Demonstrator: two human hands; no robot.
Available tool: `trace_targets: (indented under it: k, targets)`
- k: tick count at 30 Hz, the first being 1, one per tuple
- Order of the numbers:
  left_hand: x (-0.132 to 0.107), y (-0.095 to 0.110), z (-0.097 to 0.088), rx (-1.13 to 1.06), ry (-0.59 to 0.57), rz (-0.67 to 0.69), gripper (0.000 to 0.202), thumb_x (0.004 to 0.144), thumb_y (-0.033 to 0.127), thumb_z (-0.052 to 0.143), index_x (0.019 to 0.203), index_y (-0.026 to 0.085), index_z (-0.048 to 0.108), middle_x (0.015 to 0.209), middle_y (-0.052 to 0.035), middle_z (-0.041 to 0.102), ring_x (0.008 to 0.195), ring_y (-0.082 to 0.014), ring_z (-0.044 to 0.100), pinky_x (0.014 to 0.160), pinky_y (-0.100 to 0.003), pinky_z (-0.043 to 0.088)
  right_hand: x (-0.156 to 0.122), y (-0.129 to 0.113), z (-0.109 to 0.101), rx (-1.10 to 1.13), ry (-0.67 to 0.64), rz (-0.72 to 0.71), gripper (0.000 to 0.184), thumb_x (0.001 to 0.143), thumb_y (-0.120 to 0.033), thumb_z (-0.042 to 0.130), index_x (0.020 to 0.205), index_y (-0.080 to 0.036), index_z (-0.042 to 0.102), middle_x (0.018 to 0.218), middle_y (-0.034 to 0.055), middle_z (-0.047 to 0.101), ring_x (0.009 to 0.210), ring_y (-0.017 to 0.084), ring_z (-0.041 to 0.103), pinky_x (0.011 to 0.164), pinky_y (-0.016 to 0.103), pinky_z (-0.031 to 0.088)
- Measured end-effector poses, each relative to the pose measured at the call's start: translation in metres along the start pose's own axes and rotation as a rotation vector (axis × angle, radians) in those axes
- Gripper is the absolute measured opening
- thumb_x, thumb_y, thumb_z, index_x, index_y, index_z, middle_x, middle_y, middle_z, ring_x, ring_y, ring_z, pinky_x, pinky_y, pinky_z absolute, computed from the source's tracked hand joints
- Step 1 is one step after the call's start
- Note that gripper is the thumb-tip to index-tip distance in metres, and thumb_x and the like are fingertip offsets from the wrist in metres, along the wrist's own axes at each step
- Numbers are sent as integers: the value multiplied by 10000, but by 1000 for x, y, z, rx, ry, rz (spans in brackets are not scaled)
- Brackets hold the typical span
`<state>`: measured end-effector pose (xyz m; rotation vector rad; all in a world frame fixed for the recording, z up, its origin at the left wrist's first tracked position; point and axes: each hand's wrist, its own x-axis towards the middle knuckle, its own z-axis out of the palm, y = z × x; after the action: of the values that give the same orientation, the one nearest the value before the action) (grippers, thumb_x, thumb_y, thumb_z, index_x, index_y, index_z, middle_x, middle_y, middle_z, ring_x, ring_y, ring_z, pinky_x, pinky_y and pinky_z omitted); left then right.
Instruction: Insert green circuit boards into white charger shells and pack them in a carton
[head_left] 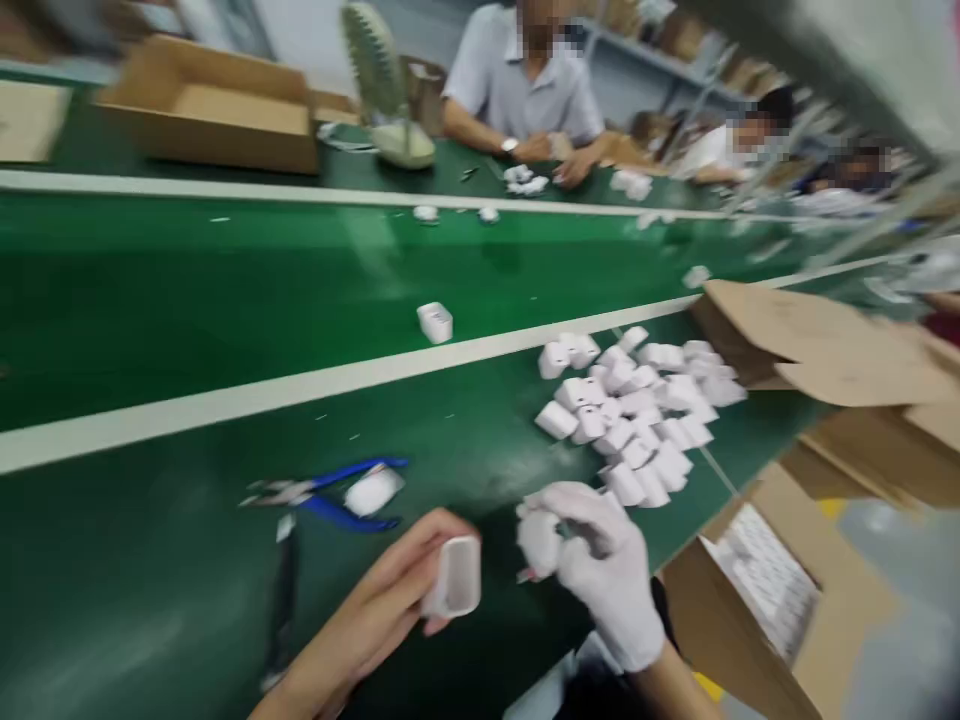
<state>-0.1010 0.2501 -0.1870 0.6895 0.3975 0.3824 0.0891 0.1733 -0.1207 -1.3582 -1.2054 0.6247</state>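
Note:
My bare left hand [409, 565] is wrapped round a hollow white plastic housing [460, 577], its open end facing the camera. Just to the right, my white-gloved right hand [600, 560] pinches a small white plastic part [538, 543] between thumb and fingers; a reddish bit shows at its lower edge. The two parts are apart. Beyond my right hand lies a heap of white plastic housings [637, 410]. Left of my hands are blue-handled cutting pliers [337, 495], with a white piece [373, 490] lying between the handles. A dark slim tool [283, 600] lies nearer to me.
A green conveyor belt [225, 290] with pale edges runs across, carrying a white housing [435, 322] and several more pieces. Open cardboard boxes [757, 590] stand at right. Opposite are a carton [225, 120], a fan [390, 90] and a person [521, 90] working, with others further along.

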Motion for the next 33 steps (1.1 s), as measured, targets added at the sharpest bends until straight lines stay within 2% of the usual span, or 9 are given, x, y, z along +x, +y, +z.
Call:
trace_targets:
  k: [2, 4, 8, 12, 16, 23, 29, 33]
  targets:
    - [3, 2, 4, 48, 20, 16, 390, 802, 511, 646, 939, 151, 584, 777, -9, 527, 561, -58, 456, 448, -156, 329, -12, 7, 7, 139, 30, 10, 246, 844, -347, 665, 1082, -282, 670, 958, 48, 700, 866, 190, 684, 730, 328, 580]
    - [8, 3, 4, 87, 7, 28, 416, 790, 533, 647, 936, 151, 571, 806, -16, 533, 558, -55, 454, 450, -154, 335, -22, 13, 13, 171, -1, 14, 295, 833, -318, 683, 1126, -299, 657, 1018, 50, 689, 930, 209, 680, 775, 364, 587]
    - [8, 3, 3, 145, -55, 42, 440, 811, 563, 602, 981, 161, 541, 811, -12, 515, 579, -61, 445, 481, -158, 353, -35, 20, 17, 50, -112, -92, 418, 835, -230, 678, 1234, -322, 596, 1138, 58, 652, 1007, 229, 661, 813, 405, 589]
    - [5, 4, 1, 191, -81, 50, 441, 816, 575, 585, 986, 173, 515, 822, -9, 494, 596, -68, 403, 494, -162, 340, -35, 21, 16, -127, -209, -194, 518, 819, -169, 685, 1286, -345, 548, 1145, 55, 650, 1038, 231, 654, 826, 384, 592]
    - [5, 4, 0, 199, -74, 37, 446, 813, 582, 585, 986, 179, 507, 866, -21, 495, 637, -81, 415, 528, -176, 339, -32, 21, 16, -161, -221, -214, 489, 837, -190, 667, 1292, -319, 541, 1132, 67, 648, 1020, 226, 663, 817, 375, 601]
    - [5, 3, 0, 183, -104, 120, 350, 857, 493, 582, 1012, 185, 524, 992, -35, 510, 800, -114, 491, 685, -218, 390, -28, 17, 19, -270, -210, -314, 415, 867, -192, 628, 1268, -269, 553, 1056, 73, 677, 982, 209, 683, 780, 336, 619]
    - [5, 2, 1, 207, -95, 138, 325, 868, 483, 569, 1006, 192, 523, 993, -34, 517, 802, -118, 494, 702, -233, 386, -32, 24, 13, -276, -247, -313, 461, 841, -158, 643, 1278, -255, 535, 1114, 94, 662, 1016, 236, 671, 796, 387, 614]
    - [5, 2, 2, 241, -82, 130, 332, 869, 498, 557, 1001, 195, 518, 991, -33, 515, 804, -124, 484, 705, -239, 379, -32, 22, 11, -297, -252, -257, 409, 837, -172, 648, 1226, -265, 565, 1107, 84, 664, 978, 226, 679, 781, 373, 611]
